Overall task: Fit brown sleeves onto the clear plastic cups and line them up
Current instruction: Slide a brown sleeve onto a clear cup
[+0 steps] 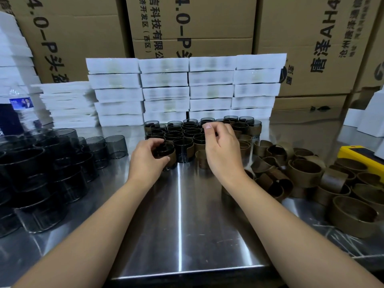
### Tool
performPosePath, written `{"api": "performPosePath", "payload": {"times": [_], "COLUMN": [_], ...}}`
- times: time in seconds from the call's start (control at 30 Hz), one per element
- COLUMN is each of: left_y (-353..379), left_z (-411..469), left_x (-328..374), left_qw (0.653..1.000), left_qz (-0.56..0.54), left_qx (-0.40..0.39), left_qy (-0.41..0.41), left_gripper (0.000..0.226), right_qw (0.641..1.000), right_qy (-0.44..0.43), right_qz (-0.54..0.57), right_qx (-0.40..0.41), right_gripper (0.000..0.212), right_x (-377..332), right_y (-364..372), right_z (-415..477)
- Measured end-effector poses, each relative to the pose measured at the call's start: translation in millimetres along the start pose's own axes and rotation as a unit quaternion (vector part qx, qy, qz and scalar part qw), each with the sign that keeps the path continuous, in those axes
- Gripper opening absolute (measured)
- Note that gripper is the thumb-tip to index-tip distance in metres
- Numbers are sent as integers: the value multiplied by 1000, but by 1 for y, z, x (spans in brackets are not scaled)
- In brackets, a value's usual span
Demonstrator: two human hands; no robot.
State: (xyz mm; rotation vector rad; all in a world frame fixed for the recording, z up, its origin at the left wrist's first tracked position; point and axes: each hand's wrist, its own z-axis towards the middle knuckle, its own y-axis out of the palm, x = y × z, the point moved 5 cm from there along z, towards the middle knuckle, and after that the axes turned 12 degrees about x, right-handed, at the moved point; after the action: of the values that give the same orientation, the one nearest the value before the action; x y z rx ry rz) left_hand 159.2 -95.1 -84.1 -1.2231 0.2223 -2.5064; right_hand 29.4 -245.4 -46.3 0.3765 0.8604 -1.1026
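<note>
My left hand (146, 157) grips a dark clear cup with a brown sleeve (166, 155) at the front left of the lined-up group of sleeved cups (182, 132) on the steel table. My right hand (221, 149) hovers above the group's right side with fingers loosely curled and thumb tip up; nothing shows in it. Bare smoky cups (62, 161) are stacked and scattered at the left. Loose brown sleeves (305, 171) lie in a heap at the right.
The steel table (180, 225) has its front edge near me. Stacks of white flat packs (187, 88) stand behind the cups, with cardboard boxes (193, 26) behind those. A yellow device (361, 156) and white boxes (365, 121) sit at the right.
</note>
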Motion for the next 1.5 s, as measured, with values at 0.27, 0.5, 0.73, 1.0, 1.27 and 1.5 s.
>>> {"api": "performPosePath", "payload": {"times": [0.27,0.5,0.73,1.0,1.27,1.5], "left_y": [-8,-20,-9,-1,-5,-7], "left_z": [11,21,29,33,51,48], "left_x": [-14,-42,-56,-55,-65,-66], "left_qw": [998,981,958,934,915,943], "left_qz": [-8,179,264,341,383,323], "left_qx": [5,9,-68,-101,-127,-78], "left_qy": [-59,-73,-85,-28,-12,-5], "left_gripper": [46,60,57,44,38,27], "right_qw": [1000,1000,999,998,996,993], "right_qy": [-1,-7,-18,-29,-63,-58], "right_qz": [2,4,-10,-17,-43,-93], "right_qx": [-6,-15,-34,-49,-55,-30], "right_gripper": [27,27,28,33,34,39], "right_x": [-1,0,-1,1,3,3], "right_y": [1,2,6,10,14,9], "right_z": [-1,-2,-5,-7,-7,-4]}}
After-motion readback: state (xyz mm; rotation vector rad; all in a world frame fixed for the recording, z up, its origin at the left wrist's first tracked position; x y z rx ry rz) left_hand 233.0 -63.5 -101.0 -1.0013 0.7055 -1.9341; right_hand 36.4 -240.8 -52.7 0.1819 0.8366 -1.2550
